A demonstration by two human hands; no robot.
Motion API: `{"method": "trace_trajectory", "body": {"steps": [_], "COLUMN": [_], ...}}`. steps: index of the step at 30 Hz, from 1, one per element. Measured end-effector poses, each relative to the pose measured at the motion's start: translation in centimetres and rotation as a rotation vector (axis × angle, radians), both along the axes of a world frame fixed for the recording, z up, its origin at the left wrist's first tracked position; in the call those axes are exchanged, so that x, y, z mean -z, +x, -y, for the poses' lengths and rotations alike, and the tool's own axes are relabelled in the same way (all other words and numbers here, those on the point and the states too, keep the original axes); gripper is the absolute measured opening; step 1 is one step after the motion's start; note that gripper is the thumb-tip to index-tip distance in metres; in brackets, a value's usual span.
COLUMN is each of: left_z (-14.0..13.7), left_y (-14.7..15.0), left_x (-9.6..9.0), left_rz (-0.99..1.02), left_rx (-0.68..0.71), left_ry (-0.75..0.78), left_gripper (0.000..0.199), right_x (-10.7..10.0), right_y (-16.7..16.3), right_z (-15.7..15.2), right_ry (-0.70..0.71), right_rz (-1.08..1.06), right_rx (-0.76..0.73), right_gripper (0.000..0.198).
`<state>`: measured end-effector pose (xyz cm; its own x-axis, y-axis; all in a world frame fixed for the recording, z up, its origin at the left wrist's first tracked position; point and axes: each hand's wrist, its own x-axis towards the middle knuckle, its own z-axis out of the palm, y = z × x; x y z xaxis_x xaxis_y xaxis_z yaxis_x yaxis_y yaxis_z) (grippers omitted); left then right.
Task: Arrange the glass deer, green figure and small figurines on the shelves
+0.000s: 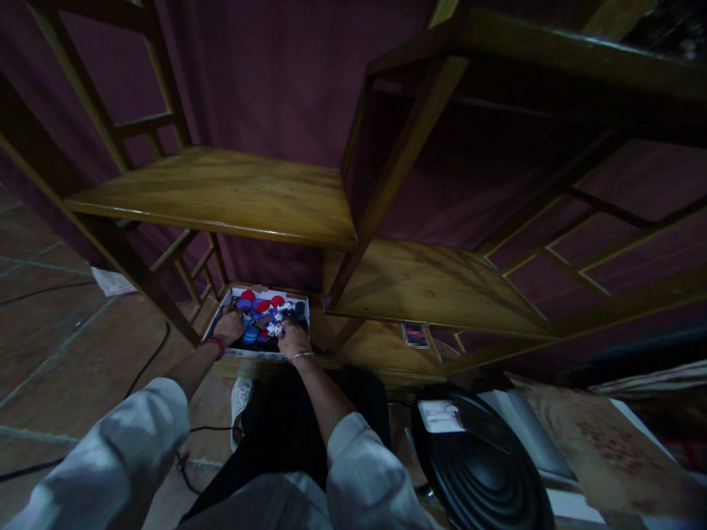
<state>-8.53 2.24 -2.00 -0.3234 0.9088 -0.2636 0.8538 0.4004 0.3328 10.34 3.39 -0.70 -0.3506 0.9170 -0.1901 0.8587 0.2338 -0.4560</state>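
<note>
A shallow white box [250,354] sits on the lowest shelf, filled with small colourful toy figures in red, blue, purple, white and black. My left hand [229,326], with a red bead bracelet at the wrist, reaches over the box's left side. Its fingers look curled among the toys beside a blue piece [250,335]; what they hold is hidden. At the right side of the box is my right hand [294,339], a silver bangle on its wrist. Its fingers are closed at a white-and-blue toy figure [275,327].
A wooden shelf board [221,188] spans above the box, with another board [436,283] to the right. A small dark item [415,335] lies on the low shelf. A round black ribbed object [486,471] stands at lower right. Cables [149,357] cross the tiled floor.
</note>
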Motion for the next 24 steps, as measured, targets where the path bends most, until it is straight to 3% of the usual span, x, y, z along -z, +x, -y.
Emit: {"method": "trace_trajectory", "body": {"steps": [6,13,17,24], "left_z": [-0.6,-3.4,-5.0,-5.4], "left_y": [1.5,5.9,7.3,7.6], "left_x": [-1.2,-2.1,-1.8,-1.1], "left_rz": [-0.006,0.148,0.212,0.198], "left_rx": [0.032,0.207,0.275,0.264], "left_ry": [0.080,0.192,0.156,0.101], "left_gripper": [0.040,0.040,0.043,0.043], "right_x": [-1.1,-1.2,-1.3,-1.3], "right_y": [0.0,0.0,0.1,0.1], "right_z": [0.2,0.4,0.5,0.4], "right_ry": [-0.027,-0.024,-0.019,-0.005], "right_rz": [0.020,0.038,0.040,0.032], "right_rx": [-0.017,-0.034,-0.034,-0.010], "right_gripper": [0.033,0.032,0.030,0.026]}}
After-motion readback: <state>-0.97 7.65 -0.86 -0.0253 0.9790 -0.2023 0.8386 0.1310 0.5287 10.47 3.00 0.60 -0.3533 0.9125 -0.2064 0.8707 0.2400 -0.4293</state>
